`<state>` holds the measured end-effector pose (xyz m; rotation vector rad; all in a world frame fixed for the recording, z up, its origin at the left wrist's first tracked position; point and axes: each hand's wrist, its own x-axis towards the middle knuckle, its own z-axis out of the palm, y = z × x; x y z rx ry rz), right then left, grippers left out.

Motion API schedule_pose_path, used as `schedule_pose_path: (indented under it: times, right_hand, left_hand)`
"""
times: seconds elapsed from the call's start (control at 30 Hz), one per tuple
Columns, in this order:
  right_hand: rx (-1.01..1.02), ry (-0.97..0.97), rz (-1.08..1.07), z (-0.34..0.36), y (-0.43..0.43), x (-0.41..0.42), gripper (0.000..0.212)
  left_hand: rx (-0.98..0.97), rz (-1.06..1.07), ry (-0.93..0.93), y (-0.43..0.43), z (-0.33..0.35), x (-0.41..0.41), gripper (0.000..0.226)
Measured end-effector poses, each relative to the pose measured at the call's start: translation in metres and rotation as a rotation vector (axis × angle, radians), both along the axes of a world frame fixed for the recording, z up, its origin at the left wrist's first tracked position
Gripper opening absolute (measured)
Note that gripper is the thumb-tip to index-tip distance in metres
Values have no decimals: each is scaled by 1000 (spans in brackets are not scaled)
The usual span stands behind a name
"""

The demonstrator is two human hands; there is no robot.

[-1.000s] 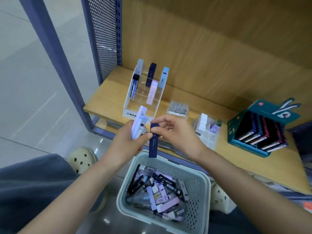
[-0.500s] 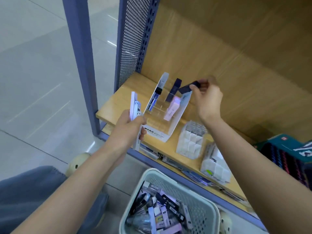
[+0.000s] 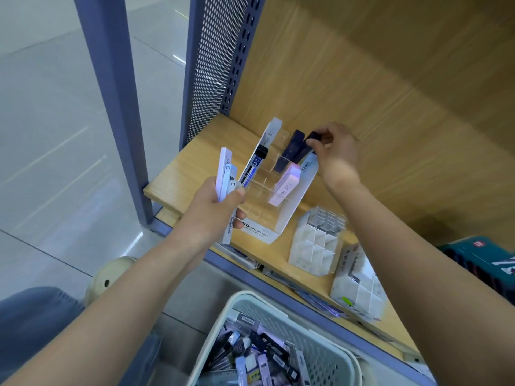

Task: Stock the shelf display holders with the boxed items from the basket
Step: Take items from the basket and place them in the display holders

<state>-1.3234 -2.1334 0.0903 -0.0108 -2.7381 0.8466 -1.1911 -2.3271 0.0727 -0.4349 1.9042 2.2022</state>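
A pale tiled floor [image 3: 55, 135] is seen to the left of a wooden shelf [image 3: 195, 162], which is framed by a blue perforated upright [image 3: 217, 65]. Below the shelf edge, a light perforated basket [image 3: 320, 355] is seen, and a jumble of boxed items [image 3: 250, 360] is held in it. A teal display box [image 3: 479, 263] is cut off at the right edge.

At the left end of the shelf, a clear display holder [image 3: 289, 215] with white sides is set at a slant. Just to its right, two white grid holders [image 3: 315, 246] [image 3: 359, 291] are placed side by side.

A small stack of pale slim boxes [image 3: 224, 174] is gripped upright in the left hand [image 3: 214, 207], with the fingers and thumb curled round it, just beside the holder's left wall. The top end of a dark box [image 3: 313, 135] is pinched between the thumb and curled fingers of the right hand [image 3: 337, 151], above the holder's rear right slot. Whether this box is seated in the slot cannot be told.

Four boxes are already lodged in the holder: a white one [image 3: 271, 132] at the back left, a black-capped one [image 3: 255, 165] marked 0.5 HB in front of it, a navy one [image 3: 291, 151] in the middle rear, and a pink one [image 3: 287, 185] further forward.
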Motion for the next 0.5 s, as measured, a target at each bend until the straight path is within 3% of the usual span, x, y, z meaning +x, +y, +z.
schedule_pose_path:
  times: [0.5]
  right_hand:
    - [-46,-86,64,11,7,-9,9]
  left_hand:
    - [-12,-21,15,7,-5,-8,19]
